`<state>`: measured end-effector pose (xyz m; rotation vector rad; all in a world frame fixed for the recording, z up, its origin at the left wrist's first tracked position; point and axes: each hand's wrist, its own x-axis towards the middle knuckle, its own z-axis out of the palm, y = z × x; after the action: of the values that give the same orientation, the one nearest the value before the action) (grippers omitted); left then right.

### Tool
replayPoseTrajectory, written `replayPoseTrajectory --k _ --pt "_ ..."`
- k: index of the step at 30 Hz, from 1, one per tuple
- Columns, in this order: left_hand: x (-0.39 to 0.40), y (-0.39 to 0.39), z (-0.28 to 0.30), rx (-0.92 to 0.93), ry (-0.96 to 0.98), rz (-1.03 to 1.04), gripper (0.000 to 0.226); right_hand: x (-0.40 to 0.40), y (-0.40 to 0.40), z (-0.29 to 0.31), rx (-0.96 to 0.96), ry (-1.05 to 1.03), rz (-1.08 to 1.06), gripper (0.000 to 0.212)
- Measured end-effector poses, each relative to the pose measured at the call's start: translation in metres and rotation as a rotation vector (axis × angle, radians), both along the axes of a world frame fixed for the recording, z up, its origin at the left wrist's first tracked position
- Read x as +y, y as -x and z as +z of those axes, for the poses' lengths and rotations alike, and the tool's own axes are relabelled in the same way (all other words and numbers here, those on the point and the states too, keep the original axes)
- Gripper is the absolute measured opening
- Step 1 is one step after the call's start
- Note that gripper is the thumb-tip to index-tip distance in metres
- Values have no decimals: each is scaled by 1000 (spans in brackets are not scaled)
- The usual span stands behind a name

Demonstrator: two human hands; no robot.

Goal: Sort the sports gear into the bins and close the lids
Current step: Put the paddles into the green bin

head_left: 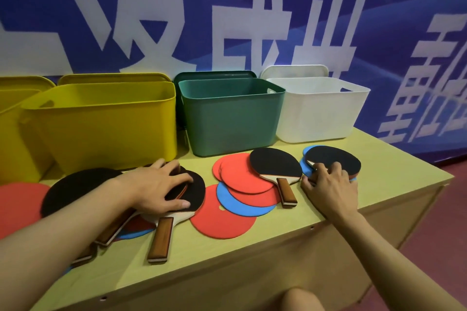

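Black-faced table tennis paddles and red and blue flat discs lie on a pale wooden table point(252, 255). My left hand point(156, 185) lies on a stack of paddles point(195, 188) at the left, fingers curled over the top paddle's blade. My right hand point(328, 185) grips the handle end of a paddle point(333, 160) at the right, which lies on blue discs. Another paddle point(274, 165) lies between them on red discs point(242, 177). Behind stand open bins: yellow point(106, 124), green point(230, 118), white point(316, 111).
A second yellow bin point(10, 134) stands at the far left. Lids lean upright behind the bins against a blue banner wall. A red disc point(219, 217) and a blue disc point(237, 206) lie mid-table. The table's front edge and right corner drop to a red floor.
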<state>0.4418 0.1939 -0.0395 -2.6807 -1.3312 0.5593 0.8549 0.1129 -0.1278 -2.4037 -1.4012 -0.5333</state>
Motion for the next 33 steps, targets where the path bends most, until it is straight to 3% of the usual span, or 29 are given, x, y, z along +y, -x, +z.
replayPoseTrajectory --k 4,12,16,20,25,33 --pt "-2 7 -11 -61 -59 -17 79 0 0 -1 45 -11 19 58" --pt "17 6 -7 -74 24 -5 91 -4 6 3 153 -97 143 48" --pt "19 6 -10 -61 26 36 91 -3 6 12 99 84 12 41" --pt "16 9 -19 -86 22 77 91 10 5 21 179 241 -28 34" --pt "8 14 -37 -218 -56 100 81 10 9 23 379 -43 59 23" --pt "11 15 -43 -264 -85 95 77 9 47 80 292 -317 273 40"
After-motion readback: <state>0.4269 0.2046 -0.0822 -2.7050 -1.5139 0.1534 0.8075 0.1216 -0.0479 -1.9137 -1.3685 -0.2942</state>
